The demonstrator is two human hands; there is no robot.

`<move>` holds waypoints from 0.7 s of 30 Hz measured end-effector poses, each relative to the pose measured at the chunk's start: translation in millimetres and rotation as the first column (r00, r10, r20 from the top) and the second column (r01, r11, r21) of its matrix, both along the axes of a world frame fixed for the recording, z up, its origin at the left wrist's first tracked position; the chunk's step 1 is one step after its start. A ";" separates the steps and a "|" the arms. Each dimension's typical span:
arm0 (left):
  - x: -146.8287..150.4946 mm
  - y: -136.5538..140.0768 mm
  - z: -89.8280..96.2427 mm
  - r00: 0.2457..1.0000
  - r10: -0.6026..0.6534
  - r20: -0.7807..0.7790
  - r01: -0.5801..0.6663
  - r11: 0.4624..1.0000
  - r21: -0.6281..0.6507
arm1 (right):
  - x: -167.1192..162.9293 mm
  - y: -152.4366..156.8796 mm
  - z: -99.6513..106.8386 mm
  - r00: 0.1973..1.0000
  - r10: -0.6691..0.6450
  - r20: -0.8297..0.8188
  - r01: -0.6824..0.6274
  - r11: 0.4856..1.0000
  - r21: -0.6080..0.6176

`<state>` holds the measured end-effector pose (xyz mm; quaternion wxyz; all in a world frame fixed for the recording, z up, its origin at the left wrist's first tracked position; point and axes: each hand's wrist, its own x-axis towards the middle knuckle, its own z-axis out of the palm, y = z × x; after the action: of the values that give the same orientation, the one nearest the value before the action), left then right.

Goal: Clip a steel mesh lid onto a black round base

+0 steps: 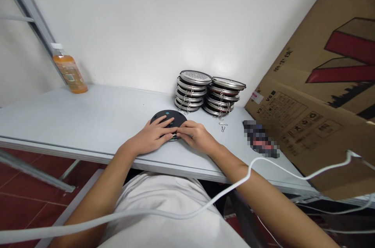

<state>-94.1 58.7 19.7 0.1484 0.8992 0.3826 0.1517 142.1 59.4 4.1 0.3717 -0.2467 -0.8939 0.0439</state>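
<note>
A round black disc [164, 114] with a small blue mark lies on the table near its front edge. My left hand [155, 134] rests flat across it, fingers spread over the top and thumb near the rim. At the disc's near right rim, my right hand [195, 134] is closed in a pinch, thumb against fingers. Something small and shiny shows by those fingertips, too small to name. Behind the disc stand two stacks of round metal-rimmed discs, the left stack [193, 84] and the right stack [225, 90], with wire clip handles along their front edges.
Loose wire clip handles [223, 128] lie right of my hands on the grey table [96, 119]. A bottle of orange drink [70, 72] stands at the back left. A large cardboard box [316, 123] leans on the right, beside a pixelated item [260, 140]. A white cable [187, 213] crosses in front.
</note>
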 end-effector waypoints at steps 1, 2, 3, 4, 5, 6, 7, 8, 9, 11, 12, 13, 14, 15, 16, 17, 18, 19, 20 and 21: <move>-0.1 0.1 -0.4 1.000 0.001 0.001 -0.001 1.000 -0.002 | 0.2 -0.1 -0.3 1.000 -0.007 0.011 0.007 1.000 0.001; -0.2 0.2 -0.6 1.000 0.002 0.001 -0.002 1.000 -0.004 | 0.4 -0.2 -0.5 1.000 -0.004 0.020 0.004 1.000 -0.002; -0.4 0.3 -0.9 1.000 0.003 -0.001 -0.003 1.000 -0.004 | 0.5 -0.3 -0.5 1.000 0.005 0.024 -0.005 1.000 -0.008; -0.6 0.4 -1.0 1.000 0.003 -0.004 -0.003 1.000 -0.001 | 0.6 -0.5 -0.3 1.000 0.015 0.024 -0.015 1.000 -0.013; -0.8 0.4 -1.1 1.000 0.002 -0.009 -0.002 1.000 0.002 | 0.6 -0.8 -0.2 1.000 0.021 0.021 -0.021 1.000 -0.017; -0.9 0.4 -1.1 1.000 0.001 -0.016 -0.001 1.000 0.005 | 0.5 -1.0 0.1 1.000 0.023 0.017 -0.023 1.000 -0.020; -1.0 0.3 -1.0 1.000 0.002 -0.023 -0.002 1.000 0.007 | 0.3 -1.4 0.3 1.000 0.024 0.013 -0.024 1.000 -0.018; -1.0 0.1 -1.0 1.000 0.004 -0.029 -0.004 1.000 0.007 | 0.1 -1.7 0.5 1.000 0.022 0.013 -0.022 1.000 -0.012; -0.9 -0.2 -0.9 0.999 0.006 -0.034 -0.006 1.000 0.008 | -0.1 -2.1 0.7 1.000 0.019 0.016 -0.019 1.000 -0.005; -0.5 -0.8 -0.7 0.999 0.009 -0.041 -0.009 1.000 0.012 | -0.6 -2.6 0.8 1.000 0.005 0.028 -0.006 1.000 0.014; -0.2 -1.2 -0.7 0.999 0.011 -0.043 -0.010 1.000 0.016 | -0.8 -2.8 0.8 0.999 -0.005 0.038 0.004 1.000 0.026; 0.1 -1.6 -0.7 0.999 0.013 -0.042 -0.012 1.000 0.020 | -0.9 -2.9 0.9 0.999 -0.015 0.050 0.013 0.999 0.037; 0.5 -1.9 -0.7 0.999 0.016 -0.039 -0.016 1.000 0.023 | -1.0 -3.0 1.0 0.998 -0.023 0.061 0.020 0.999 0.048; 0.9 -2.1 -0.8 0.999 0.019 -0.036 -0.018 1.000 0.024 | -1.0 -3.0 1.2 0.997 -0.031 0.070 0.027 0.998 0.059; 1.4 -2.1 -0.8 0.999 0.022 -0.030 -0.021 1.000 0.022 | -1.1 -3.1 1.4 0.996 -0.037 0.075 0.032 0.997 0.067; 1.7 -2.1 -0.8 0.999 0.024 -0.024 -0.024 1.000 0.019 | -1.1 -3.3 1.6 0.996 -0.039 0.079 0.034 0.997 0.071; 2.1 -1.9 -0.7 0.999 0.025 -0.021 -0.025 1.000 0.015 | -1.2 -3.4 1.7 0.996 -0.040 0.080 0.034 0.997 0.072; 2.4 -1.7 -0.5 0.999 0.025 -0.021 -0.025 1.000 0.009 | -1.2 -3.4 1.6 0.996 -0.039 0.078 0.033 0.997 0.073; 2.6 -1.4 -0.3 0.999 0.026 -0.022 -0.026 1.000 0.004 | -1.3 -3.3 1.3 0.997 -0.036 0.074 0.030 0.997 0.074; 2.8 -1.2 0.1 0.999 0.026 -0.027 -0.026 1.000 -0.002 | -1.3 -3.1 0.7 0.997 -0.029 0.068 0.024 0.997 0.074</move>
<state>-91.3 57.5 19.8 0.1425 0.8958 0.3965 0.1412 140.8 56.2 4.8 0.3502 -0.2460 -0.9038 -0.0023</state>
